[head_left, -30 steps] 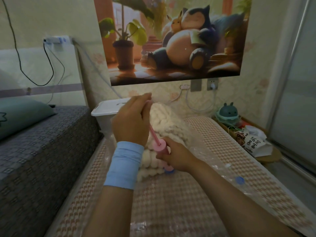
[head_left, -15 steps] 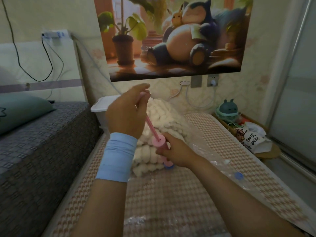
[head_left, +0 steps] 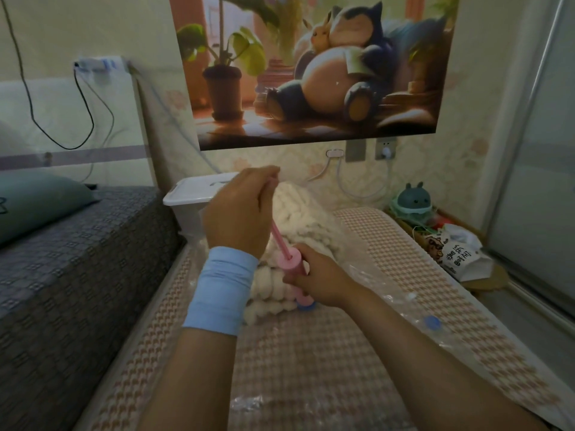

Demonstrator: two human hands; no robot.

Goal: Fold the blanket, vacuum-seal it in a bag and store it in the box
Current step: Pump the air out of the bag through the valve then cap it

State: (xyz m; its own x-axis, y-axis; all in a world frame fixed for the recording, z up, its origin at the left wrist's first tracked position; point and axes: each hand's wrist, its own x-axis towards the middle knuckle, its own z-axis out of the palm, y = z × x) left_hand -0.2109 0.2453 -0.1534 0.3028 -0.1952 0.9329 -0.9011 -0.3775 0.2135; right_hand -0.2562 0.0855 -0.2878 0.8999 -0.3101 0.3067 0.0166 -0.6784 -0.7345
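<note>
Two hands are working one pink hand pump. The left hand, wearing one light blue wristband, is clenching around the top of the pump's one thin plunger rod. The rod is standing drawn out of the barrel and tilting up toward that fist. The right hand is wrapping its fingers around the barrel, just below and to the right of the left grip.

Under the right grip, the pump's foot is sitting on one blue valve of one clear vacuum bag. One cream chunky-knit blanket, folded, is lying inside that bag, directly behind both grips. One small blue round cap is showing on the plastic to the right of the right grip, well apart from it; whether it is loose or fixed I cannot tell. The bag is spreading over one woven pink-and-white mat beneath both forearms.

One white storage box is standing beyond the left grip with its lid on, just beside the blanket. Left of the left grip, one grey-covered bed is carrying one teal pillow. Above both grips, one cartoon poster is hanging on the wall. Far to the right of the right grip, one round teal toy and one white printed paper bag are sitting near each other.
</note>
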